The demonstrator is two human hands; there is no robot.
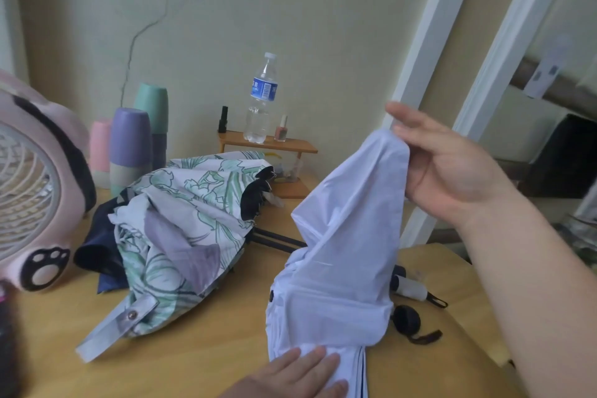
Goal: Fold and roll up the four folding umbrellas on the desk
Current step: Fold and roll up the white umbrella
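- The pale lilac-white umbrella [339, 252] lies collapsed at the near edge of the worktop [210, 349]. Its canopy is loose and creased, with one panel drawn up into a peak and a dark snap button on its left side.
- The right hand [452, 165] pinches that peak between thumb and fingers [420, 128], raised above the worktop.
- The left hand [297, 375] presses straight, released fingers flat on the bundled folds beneath the peak.
- Left of both hands, a floral umbrella [193, 220] sprawls unrolled over a navy umbrella [97, 242].
- Beyond the fingers stands a water bottle [261, 97].
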